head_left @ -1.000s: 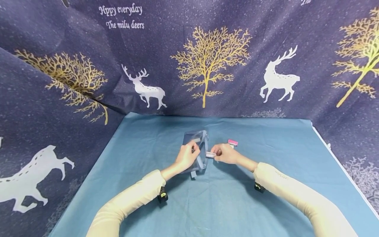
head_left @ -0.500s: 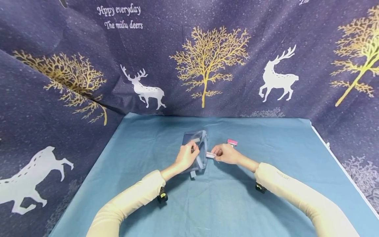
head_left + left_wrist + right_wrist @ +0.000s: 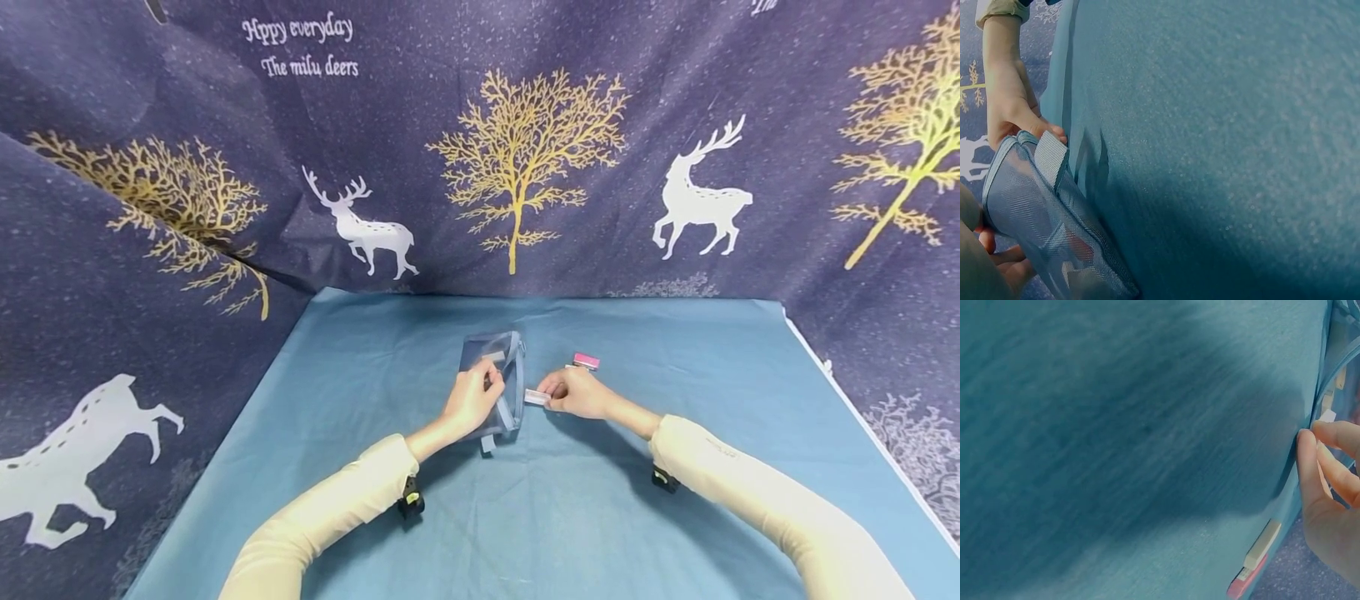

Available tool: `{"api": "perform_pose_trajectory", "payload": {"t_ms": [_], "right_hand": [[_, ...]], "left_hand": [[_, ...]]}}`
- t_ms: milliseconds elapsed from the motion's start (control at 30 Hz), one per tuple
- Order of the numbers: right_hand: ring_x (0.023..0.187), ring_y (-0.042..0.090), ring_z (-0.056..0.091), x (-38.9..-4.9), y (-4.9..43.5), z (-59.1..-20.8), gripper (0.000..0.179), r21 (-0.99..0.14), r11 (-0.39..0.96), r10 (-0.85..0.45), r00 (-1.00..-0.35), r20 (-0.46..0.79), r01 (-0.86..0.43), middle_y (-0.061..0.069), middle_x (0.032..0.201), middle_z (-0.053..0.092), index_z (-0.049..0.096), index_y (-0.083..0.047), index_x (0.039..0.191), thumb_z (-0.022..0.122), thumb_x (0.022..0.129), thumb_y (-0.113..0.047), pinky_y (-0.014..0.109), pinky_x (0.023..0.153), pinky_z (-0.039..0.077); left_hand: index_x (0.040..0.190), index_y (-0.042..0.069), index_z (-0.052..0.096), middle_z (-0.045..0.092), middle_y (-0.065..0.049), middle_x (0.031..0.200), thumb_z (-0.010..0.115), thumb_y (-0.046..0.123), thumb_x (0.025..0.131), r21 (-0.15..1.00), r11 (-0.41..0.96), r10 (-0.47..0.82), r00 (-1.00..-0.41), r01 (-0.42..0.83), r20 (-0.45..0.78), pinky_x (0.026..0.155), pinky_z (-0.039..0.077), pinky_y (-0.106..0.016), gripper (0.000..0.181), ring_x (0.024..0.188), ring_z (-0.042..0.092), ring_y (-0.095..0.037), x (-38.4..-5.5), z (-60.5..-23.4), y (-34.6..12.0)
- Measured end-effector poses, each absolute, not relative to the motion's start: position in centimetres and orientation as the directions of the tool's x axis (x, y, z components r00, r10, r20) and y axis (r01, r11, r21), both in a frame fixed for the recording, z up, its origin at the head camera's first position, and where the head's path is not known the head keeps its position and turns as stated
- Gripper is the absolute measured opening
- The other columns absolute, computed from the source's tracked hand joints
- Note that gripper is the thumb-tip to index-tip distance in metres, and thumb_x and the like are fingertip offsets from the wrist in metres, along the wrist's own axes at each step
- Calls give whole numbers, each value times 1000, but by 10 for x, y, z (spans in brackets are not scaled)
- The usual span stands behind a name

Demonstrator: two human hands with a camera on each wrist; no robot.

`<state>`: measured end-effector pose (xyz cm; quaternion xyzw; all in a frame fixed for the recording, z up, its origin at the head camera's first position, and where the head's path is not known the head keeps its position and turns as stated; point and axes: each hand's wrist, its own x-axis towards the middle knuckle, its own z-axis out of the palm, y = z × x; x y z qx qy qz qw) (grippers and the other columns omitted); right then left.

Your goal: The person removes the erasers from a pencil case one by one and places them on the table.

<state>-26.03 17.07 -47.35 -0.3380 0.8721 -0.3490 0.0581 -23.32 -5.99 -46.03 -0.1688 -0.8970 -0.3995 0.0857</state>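
Note:
A blue see-through mesh zipper pouch (image 3: pixel 472 346) lies on the cloth, its zipped mouth turned to the right. My left hand (image 3: pixel 474 396) pinches its upper side near the mouth, fingers curled. In the left wrist view the pouch (image 3: pixel 1022 194) bulges, with a fabric tab (image 3: pixel 1051 159) at its end. Just right of the mouth, my right hand (image 3: pixel 581 393) pinches a small whitish eraser (image 3: pixel 536 397) between thumb and fingers. Pale pieces (image 3: pixel 1341 376) show inside the pouch in the right wrist view.
Behind the right hand lies a pink eraser (image 3: pixel 586 361), with a white eraser (image 3: pixel 1264 544) against it in the right wrist view. Blue cloth (image 3: pixel 570 517) covers the table. A dark printed curtain (image 3: pixel 450 50) rises along the back and left.
The right hand with the eraser has drawn back slightly to the right, away from the pouch mouth. The left hand keeps its grip on the pouch. The head view has shifted a little.

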Motion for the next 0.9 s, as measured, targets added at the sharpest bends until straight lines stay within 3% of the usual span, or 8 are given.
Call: {"api": "perform_pose_trajectory", "payload": {"t_ms": [500,900], "right_hand": [[69,1,60,-256,181,-474,20,-644,600,-604,-797,24,-475,-3,78,68,69,-11,93,67,74,-6,18,62,50],[64,2,59,-254,191,-472,17,-637,611,-599,-800,16,-470,-1,76,66,68,-10,88,68,72,-5,18,59,50]], "left_hand": [[74,15,45,53,3,65,50,15,86,686,619,228,-924,382,309,45,31,-17,13,47,35,-4,-233,-461,-59],[74,14,46,49,5,62,51,13,86,692,616,227,-926,376,301,47,32,-18,13,47,36,-6,-232,-461,-59]]}}
